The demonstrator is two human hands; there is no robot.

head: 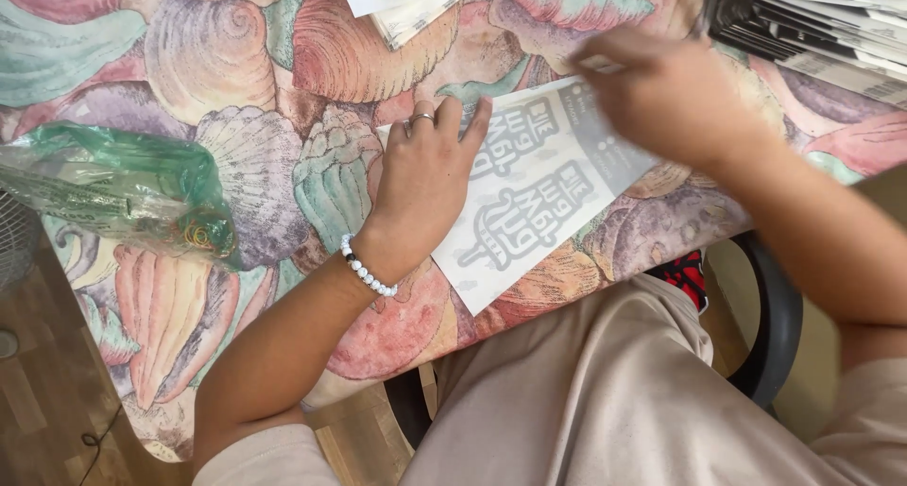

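Note:
A white paper sheet [539, 198] with large grey printed figures lies slanted on a table covered by a seashell-patterned cloth [236, 61]. My left hand [425, 179], with a ring and a white bead bracelet, rests flat on the sheet's left part, fingers together and extended. My right hand [661, 94] is blurred at the sheet's upper right corner and pinches a small pale edge or strip there; what exactly it grips is unclear.
A crumpled green plastic bag [123, 188] with rubber bands inside lies at the table's left. A stack of dark-and-white printed sheets [822, 18] sits at the upper right. More folded paper [406, 0] lies at the top. A black chair [770, 316] is under my legs.

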